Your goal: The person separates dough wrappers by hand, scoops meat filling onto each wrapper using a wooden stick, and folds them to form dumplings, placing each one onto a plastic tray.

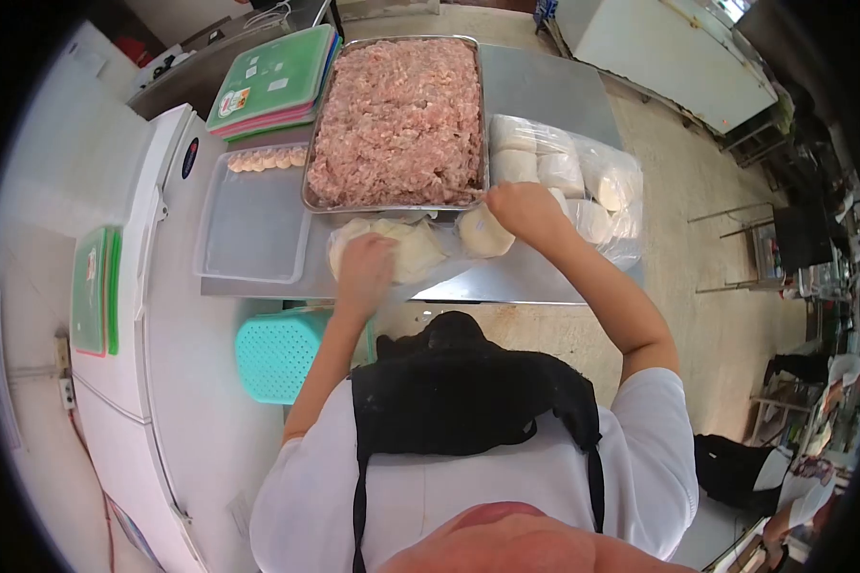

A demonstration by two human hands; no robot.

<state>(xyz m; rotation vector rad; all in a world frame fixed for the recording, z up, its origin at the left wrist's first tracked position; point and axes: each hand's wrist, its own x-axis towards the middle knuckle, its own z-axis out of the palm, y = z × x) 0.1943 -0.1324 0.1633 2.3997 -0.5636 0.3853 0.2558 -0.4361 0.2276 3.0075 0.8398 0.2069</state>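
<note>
A big metal tray of minced meat (398, 119) stands on the steel table (545, 91). Left of the tray lies a clear plastic box (253, 224) with a few dumplings (268, 159), and behind the box is a stack of green lids (272, 81). Below the table, left of the tray, stands a turquoise basket (277, 353).

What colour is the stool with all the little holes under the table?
The perforated plastic stool is turquoise, a light blue-green; the head camera view shows it best.

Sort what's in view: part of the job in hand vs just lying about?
In use: left hand and right hand on dough wrappers; tray of minced meat; clear tub with finished dumplings.
Lying about: green lids; teal basket; white freezer.
</note>
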